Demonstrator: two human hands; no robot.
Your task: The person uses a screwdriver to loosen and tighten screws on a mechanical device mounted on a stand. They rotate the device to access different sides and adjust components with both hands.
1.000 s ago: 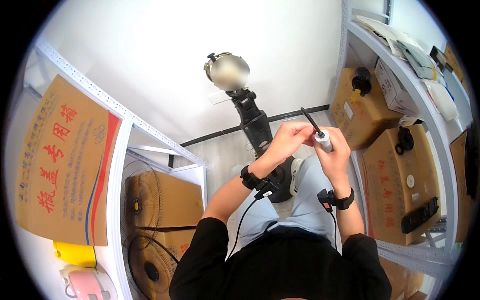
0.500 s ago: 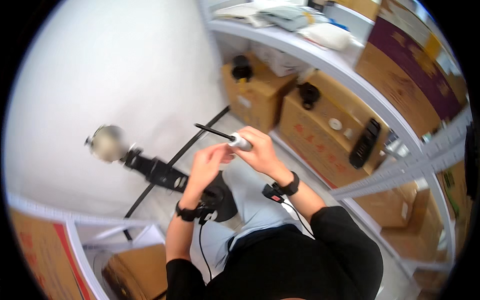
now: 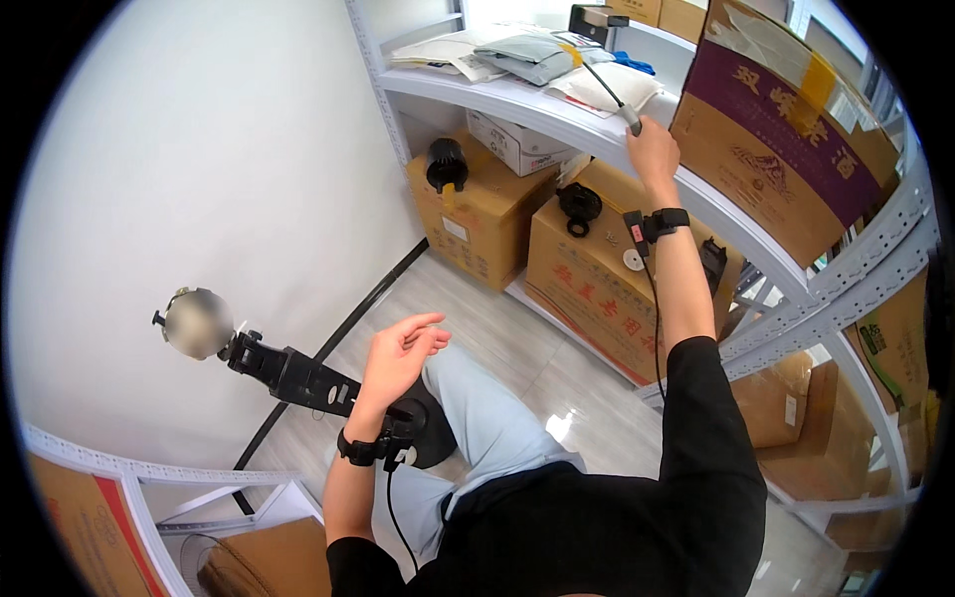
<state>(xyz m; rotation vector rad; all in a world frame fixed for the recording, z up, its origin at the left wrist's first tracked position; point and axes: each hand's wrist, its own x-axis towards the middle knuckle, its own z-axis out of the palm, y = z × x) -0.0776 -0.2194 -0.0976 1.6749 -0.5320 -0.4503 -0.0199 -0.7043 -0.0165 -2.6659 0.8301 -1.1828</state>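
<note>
My right hand (image 3: 654,149) reaches out to the shelf edge at the upper right, its fingers closed round the grey handle of a screwdriver (image 3: 629,114). The long dark shaft points up and left over the parcels. Over my knee, my left hand (image 3: 401,356) holds nothing, its fingers loosely bent and apart. Below and left of it stands a black jointed stand (image 3: 308,376) on a round black base (image 3: 435,438), close to my legs. At its far end sits a round, pale head (image 3: 197,323) with a metal rim, blurred in the middle.
Grey and white mailing bags (image 3: 532,60) lie on the white shelf (image 3: 497,97). Beneath, cartons (image 3: 597,284) carry a black cylindrical part (image 3: 447,164), a black round part (image 3: 579,202) and a white disc (image 3: 634,260). A tall purple-banded carton (image 3: 786,129) stands right. A wire guard (image 3: 204,562) lies lower left.
My right hand has moved from beside my left hand up and right to the shelf, taking the screwdriver along. My left hand has drawn slightly down and left, now apart from the tool.
</note>
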